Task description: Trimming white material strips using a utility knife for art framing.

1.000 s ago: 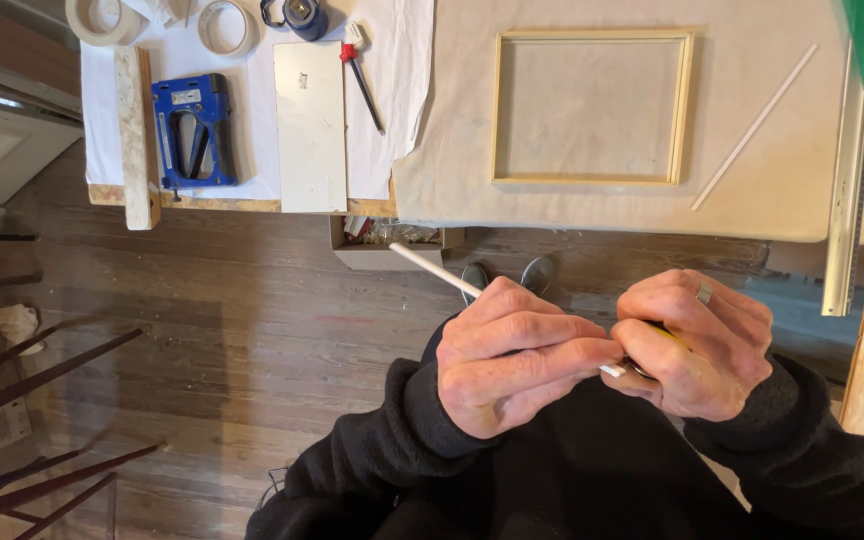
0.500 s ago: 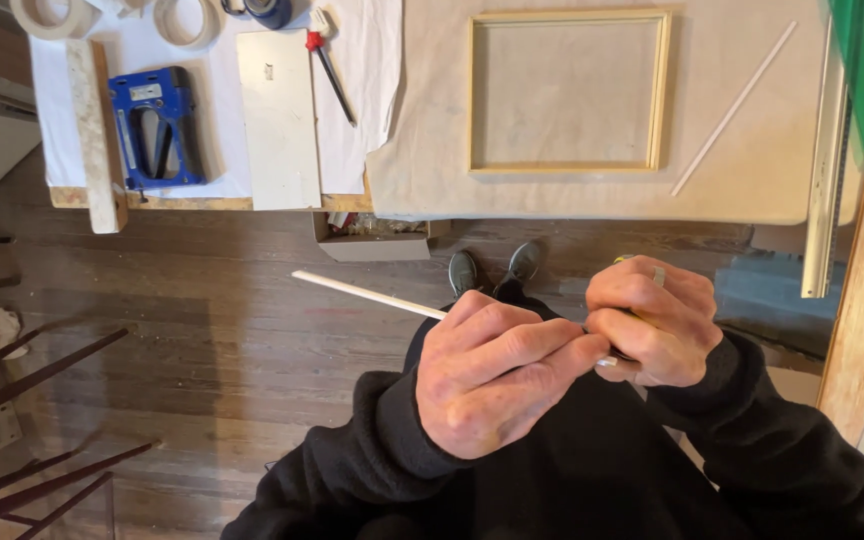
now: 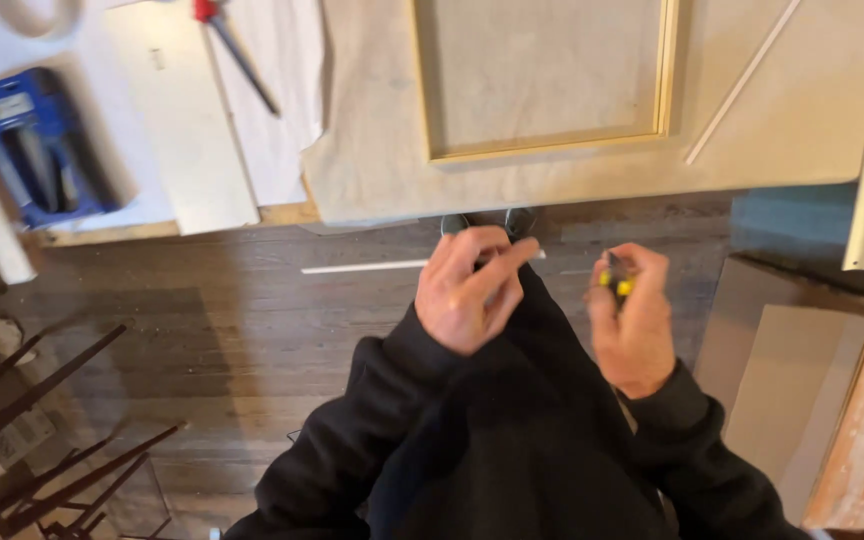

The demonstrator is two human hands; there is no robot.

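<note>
Now, my left hand [image 3: 467, 290] pinching a thin white strip [image 3: 367, 267], slim and straight, right hand [image 3: 632, 320] closed on a yellow-black tool [image 3: 614, 283], table edge [image 3: 552, 205] just ahead, bare floorboards [image 3: 232, 330] to the left

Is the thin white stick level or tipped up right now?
Roughly level. The white stick runs sideways out from the left hand, whose fingers pinch one end, above the wood floor. The right hand is off it.

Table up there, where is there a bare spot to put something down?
Bare cloth on the beige cloth-covered table lies right of the square wooden frame, around the thin white strip, and along the near edge below the frame. The left end is crowded: blue tool case, white flat board, red-handled tool.
</note>
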